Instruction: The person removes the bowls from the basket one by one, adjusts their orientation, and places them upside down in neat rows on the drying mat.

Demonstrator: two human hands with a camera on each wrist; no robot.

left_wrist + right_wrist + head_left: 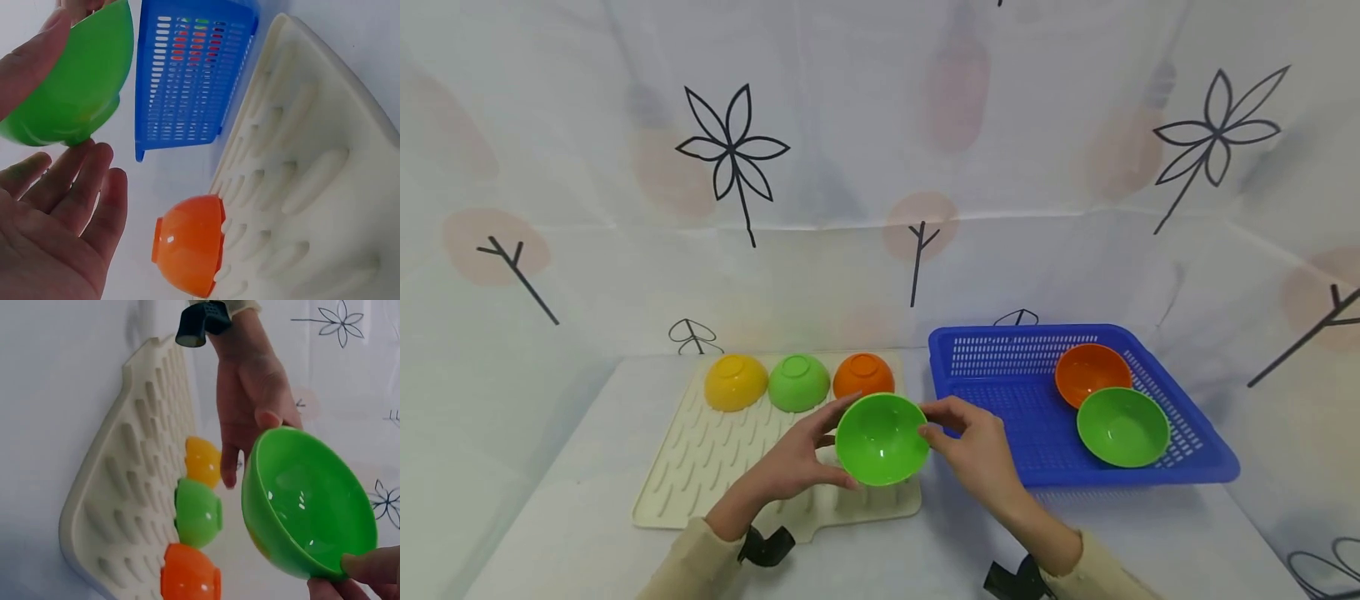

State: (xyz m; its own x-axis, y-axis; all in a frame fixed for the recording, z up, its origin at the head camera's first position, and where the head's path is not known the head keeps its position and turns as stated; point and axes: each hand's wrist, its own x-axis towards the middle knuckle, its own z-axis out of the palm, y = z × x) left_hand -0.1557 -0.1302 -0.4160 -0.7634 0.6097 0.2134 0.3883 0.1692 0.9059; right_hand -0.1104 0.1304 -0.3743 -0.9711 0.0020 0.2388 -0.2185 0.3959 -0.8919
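Note:
A bright green bowl (882, 440) is held up in front of the drying mat, its inside tilted toward the head camera. My left hand (799, 457) holds its left side, the thumb at the rim and fingertips at the foot, as the left wrist view shows. My right hand (976, 450) pinches the right rim between thumb and fingers. Behind the bowl, a yellow bowl (735, 382), a second green bowl (799, 383) and an orange bowl (863, 375) stand upside down in a row along the back of the cream drying mat (700, 467).
To the right is a blue plastic basket (1000, 396) with perforated walls. At its right end another orange bowl (1092, 373) and another green bowl (1123, 427) lie with their insides showing. A patterned white cloth (850, 167) hangs behind the table.

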